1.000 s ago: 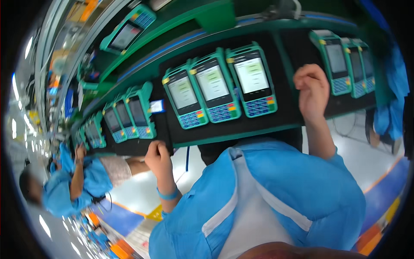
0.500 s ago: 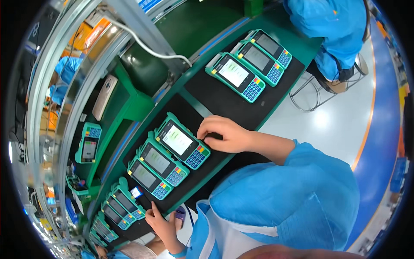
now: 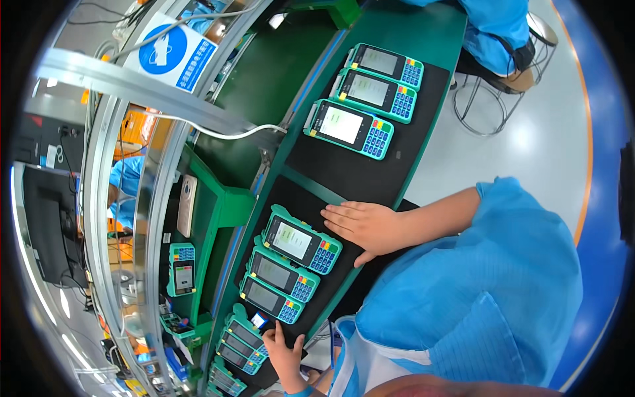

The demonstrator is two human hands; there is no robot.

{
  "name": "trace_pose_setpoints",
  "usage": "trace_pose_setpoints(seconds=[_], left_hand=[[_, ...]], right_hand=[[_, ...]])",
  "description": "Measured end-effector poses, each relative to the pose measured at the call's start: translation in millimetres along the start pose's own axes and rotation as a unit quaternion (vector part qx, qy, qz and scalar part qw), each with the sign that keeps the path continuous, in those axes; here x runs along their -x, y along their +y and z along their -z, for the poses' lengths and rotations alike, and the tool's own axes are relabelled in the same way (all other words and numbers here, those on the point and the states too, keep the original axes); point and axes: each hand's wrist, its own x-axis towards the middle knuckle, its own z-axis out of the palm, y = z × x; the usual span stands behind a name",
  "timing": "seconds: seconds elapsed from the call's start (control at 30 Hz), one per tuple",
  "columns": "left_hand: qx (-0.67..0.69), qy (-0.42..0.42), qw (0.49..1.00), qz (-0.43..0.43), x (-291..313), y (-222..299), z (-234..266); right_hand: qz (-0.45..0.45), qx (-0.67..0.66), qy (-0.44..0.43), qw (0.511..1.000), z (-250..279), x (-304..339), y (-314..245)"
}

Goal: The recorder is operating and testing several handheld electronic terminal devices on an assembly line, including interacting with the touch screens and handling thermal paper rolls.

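Observation:
My right hand point(image 3: 365, 228) lies flat, palm down and fingers stretched out, near the front of the bench. Its fingertips are by the upper right corner of a green-cased card payment terminal point(image 3: 290, 239) with a lit screen, apart from it. Two similar terminals with dimmer screens, a middle one point(image 3: 273, 272) and a lower one point(image 3: 264, 297), lie close alongside. My left hand point(image 3: 286, 357) is open, index finger pointing and thumb apart. Its index fingertip is just below the lower terminal, near a small blue-and-white square thing point(image 3: 259, 320).
Three more terminals point(image 3: 342, 124) lie on a black mat point(image 3: 397, 155) farther along the bench. Others point(image 3: 241, 345) lie at the lower left. A shelf holds a phone point(image 3: 187, 206) and a terminal point(image 3: 182, 270). A co-worker's blue sleeve point(image 3: 493, 30) and a stool point(image 3: 486, 112) are at upper right.
The view has turned, so the bench sits differently in the picture. My right hand has gone from curled fingers beside the lit terminal to flat and stretched out. My left index finger still points.

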Motion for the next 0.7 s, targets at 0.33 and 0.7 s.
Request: trace_pose_setpoints(seconds=[0.33, 0.7], left_hand=[[-0.127, -0.082, 0.988, -0.044, -24.1, -2.1, 20.4], [-0.121, -0.022, 0.973, -0.195, -44.9, 33.1, -5.7]], right_hand=[[0.200, 0.150, -0.045, 0.967, -4.7, -10.7, 11.4], [0.067, 0.179, 0.116, 0.975, 19.3, 40.0, 53.3]])
